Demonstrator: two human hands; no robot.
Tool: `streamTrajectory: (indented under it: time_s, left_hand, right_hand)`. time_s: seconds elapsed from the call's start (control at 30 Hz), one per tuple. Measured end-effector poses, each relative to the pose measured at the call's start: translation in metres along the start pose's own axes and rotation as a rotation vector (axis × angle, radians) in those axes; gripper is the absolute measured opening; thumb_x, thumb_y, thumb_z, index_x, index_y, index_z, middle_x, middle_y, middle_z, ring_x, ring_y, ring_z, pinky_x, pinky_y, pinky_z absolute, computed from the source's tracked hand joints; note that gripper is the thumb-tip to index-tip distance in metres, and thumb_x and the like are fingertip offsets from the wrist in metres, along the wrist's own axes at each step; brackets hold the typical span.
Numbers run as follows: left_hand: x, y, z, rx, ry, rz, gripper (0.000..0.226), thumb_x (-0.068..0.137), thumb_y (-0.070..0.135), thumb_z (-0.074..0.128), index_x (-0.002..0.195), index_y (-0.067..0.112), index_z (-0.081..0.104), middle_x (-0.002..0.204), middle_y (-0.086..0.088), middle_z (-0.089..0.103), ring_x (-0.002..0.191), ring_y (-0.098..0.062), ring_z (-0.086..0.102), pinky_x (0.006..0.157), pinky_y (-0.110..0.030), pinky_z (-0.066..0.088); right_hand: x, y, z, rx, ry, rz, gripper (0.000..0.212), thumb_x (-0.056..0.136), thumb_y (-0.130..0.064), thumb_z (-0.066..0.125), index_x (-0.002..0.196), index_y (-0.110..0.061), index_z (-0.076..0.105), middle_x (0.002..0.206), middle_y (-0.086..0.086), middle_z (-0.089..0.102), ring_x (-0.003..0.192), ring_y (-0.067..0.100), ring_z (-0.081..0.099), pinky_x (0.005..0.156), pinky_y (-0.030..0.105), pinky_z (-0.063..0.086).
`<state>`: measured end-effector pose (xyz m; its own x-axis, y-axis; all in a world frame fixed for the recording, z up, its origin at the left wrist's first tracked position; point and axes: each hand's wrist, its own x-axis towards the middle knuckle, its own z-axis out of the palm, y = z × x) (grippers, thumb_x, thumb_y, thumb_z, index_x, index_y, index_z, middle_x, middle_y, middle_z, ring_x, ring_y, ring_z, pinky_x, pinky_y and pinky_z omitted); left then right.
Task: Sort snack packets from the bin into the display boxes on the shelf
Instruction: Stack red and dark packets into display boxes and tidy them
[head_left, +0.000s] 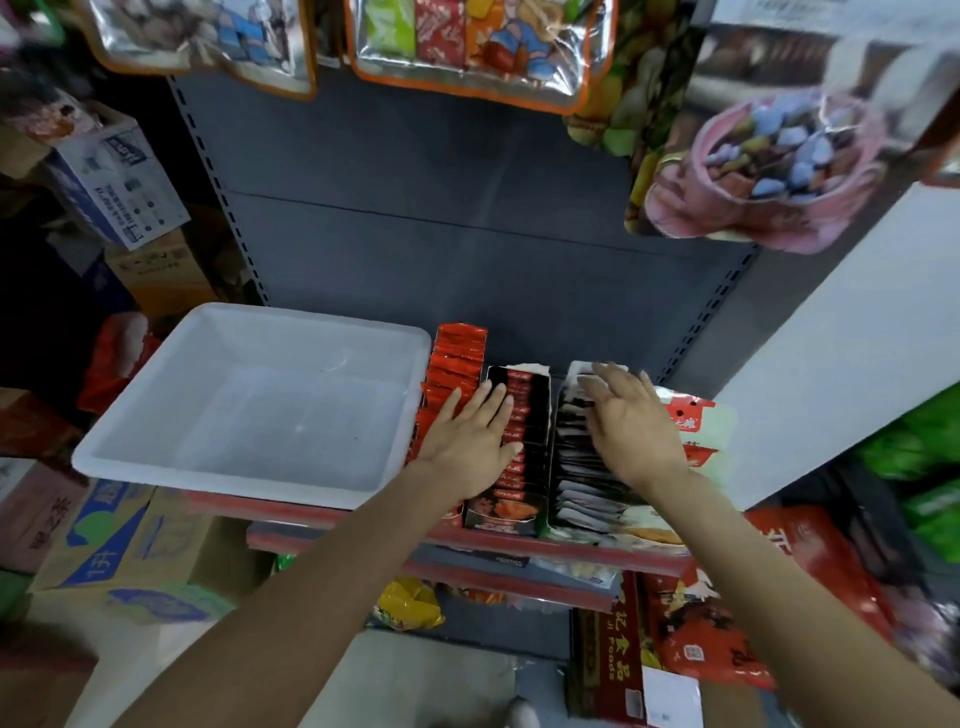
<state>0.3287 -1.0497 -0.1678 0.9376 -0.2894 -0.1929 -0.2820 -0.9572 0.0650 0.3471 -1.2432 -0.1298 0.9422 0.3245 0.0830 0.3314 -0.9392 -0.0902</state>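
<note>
Snack packets are standing on edge in three display boxes on the shelf (545, 545): the red row (453, 364), the black-and-red row (524, 415) and the dark row (576, 462). The white bin (249, 400) is sitting just beside them with no packets showing inside. The left hand (470, 441) is lying flat across the red and black-and-red rows, grip released, and the right hand (631, 423) is pressing open-fingered on the dark row, likely leveling them; sorting looks nearly finished.
</note>
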Motion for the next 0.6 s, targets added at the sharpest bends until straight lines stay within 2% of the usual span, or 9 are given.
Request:
streamTrajectory:
  time_s: [0.13, 0.2, 0.27, 0.33, 0.37, 0.43, 0.5, 0.57, 0.6]
  left_hand:
    - [0.003, 0.018, -0.02, -0.212, 0.165, -0.002, 0.05, 0.104, 0.033, 0.021, 0.149, 0.01, 0.022, 0.158, -0.004, 0.013, 0.146, -0.015, 0.004, 0.117, -0.03, 0.0]
    - [0.006, 0.028, -0.028, -0.293, 0.213, 0.067, 0.048, 0.103, 0.023, 0.031, 0.148, 0.01, 0.024, 0.157, -0.004, 0.017, 0.145, -0.015, 0.01, 0.115, -0.024, 0.004]
    - [0.015, 0.037, -0.032, -0.367, 0.213, 0.122, 0.055, 0.1, 0.017, 0.039, 0.15, 0.012, 0.018, 0.158, -0.001, 0.013, 0.145, -0.013, 0.01, 0.115, -0.021, 0.005]
    - [0.029, 0.045, -0.034, -0.416, 0.204, 0.133, 0.072, 0.095, 0.015, 0.05, 0.151, 0.016, 0.005, 0.159, 0.002, 0.002, 0.145, -0.012, 0.007, 0.115, -0.022, 0.006]
    - [0.037, 0.049, -0.035, -0.427, 0.19, 0.132, 0.082, 0.092, 0.016, 0.056, 0.151, 0.018, 0.0, 0.159, 0.003, -0.002, 0.146, -0.011, 0.005, 0.116, -0.023, 0.007]
    - [0.053, 0.058, -0.037, -0.418, 0.155, 0.131, 0.093, 0.087, 0.022, 0.065, 0.151, 0.019, -0.003, 0.16, 0.001, -0.001, 0.145, -0.013, 0.007, 0.118, -0.028, 0.013]
    - [0.067, 0.066, -0.037, -0.39, 0.143, 0.111, 0.085, 0.087, 0.026, 0.065, 0.151, 0.017, 0.009, 0.155, -0.005, 0.02, 0.142, -0.02, 0.021, 0.115, -0.032, 0.022]
    - [0.073, 0.07, -0.032, -0.353, 0.167, 0.083, 0.064, 0.089, 0.027, 0.062, 0.145, 0.018, 0.032, 0.135, -0.005, 0.043, 0.128, -0.022, 0.038, 0.107, -0.032, 0.032]
    - [0.073, 0.071, -0.029, -0.345, 0.185, 0.075, 0.052, 0.09, 0.025, 0.06, 0.139, 0.019, 0.044, 0.124, -0.004, 0.047, 0.121, -0.021, 0.043, 0.104, -0.032, 0.035]
  right_hand:
    - [-0.009, 0.036, -0.021, 0.175, 0.035, 0.127, 0.044, 0.096, -0.013, 0.045, 0.14, -0.009, 0.042, 0.146, 0.009, 0.04, 0.134, 0.029, 0.033, 0.113, 0.036, 0.024]
    - [-0.007, 0.049, -0.03, 0.213, -0.001, 0.176, 0.05, 0.096, -0.018, 0.046, 0.144, -0.012, 0.035, 0.149, 0.009, 0.036, 0.135, 0.03, 0.031, 0.112, 0.035, 0.024]
    - [-0.003, 0.058, -0.033, 0.157, -0.099, 0.162, 0.058, 0.097, -0.026, 0.046, 0.149, -0.014, 0.023, 0.154, 0.007, 0.027, 0.139, 0.027, 0.026, 0.115, 0.036, 0.015]
    - [0.004, 0.063, -0.03, 0.112, -0.207, 0.103, 0.066, 0.097, -0.033, 0.046, 0.151, -0.017, 0.013, 0.156, 0.007, 0.023, 0.142, 0.022, 0.023, 0.117, 0.038, 0.008]
    - [0.007, 0.066, -0.027, 0.131, -0.254, 0.085, 0.069, 0.096, -0.036, 0.048, 0.151, -0.017, 0.012, 0.154, 0.007, 0.027, 0.141, 0.023, 0.026, 0.117, 0.038, 0.009]
    - [0.012, 0.072, -0.021, 0.238, -0.307, 0.072, 0.069, 0.093, -0.034, 0.055, 0.149, -0.014, 0.02, 0.145, 0.008, 0.044, 0.134, 0.026, 0.038, 0.114, 0.036, 0.024]
    - [0.013, 0.078, -0.015, 0.315, -0.262, 0.067, 0.056, 0.092, -0.03, 0.057, 0.141, -0.013, 0.035, 0.128, 0.008, 0.058, 0.122, 0.026, 0.049, 0.101, 0.031, 0.038]
    - [0.012, 0.085, -0.007, 0.336, -0.155, 0.05, 0.047, 0.094, -0.03, 0.054, 0.135, -0.012, 0.042, 0.113, 0.01, 0.064, 0.113, 0.027, 0.055, 0.092, 0.032, 0.042]
    - [0.013, 0.088, -0.006, 0.34, -0.121, 0.043, 0.046, 0.094, -0.029, 0.053, 0.135, -0.012, 0.042, 0.109, 0.012, 0.064, 0.11, 0.028, 0.056, 0.09, 0.032, 0.043]
